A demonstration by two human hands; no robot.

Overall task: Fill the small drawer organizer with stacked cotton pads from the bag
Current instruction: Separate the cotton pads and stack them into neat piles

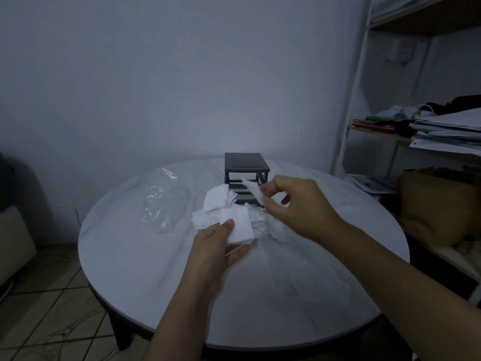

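Note:
A small dark grey drawer organizer (pixel 246 165) stands at the far middle of the round white table (pixel 135 272). In front of it lies a loose heap of white square cotton pads (pixel 217 201). My left hand (pixel 216 251) holds a small stack of pads (pixel 240 227), thumb on top. My right hand (pixel 294 204) pinches a single pad (pixel 252 188) just in front of the organizer's drawers. A clear plastic bag (pixel 162 201) lies crumpled to the left of the heap.
A white metal shelf rack (pixel 356 100) stands at the right with paper stacks (pixel 447 131) and clothes on it. A brown cardboard box (pixel 437 204) sits below it. A beige seat (pixel 13 230) is at the left, over a tiled floor.

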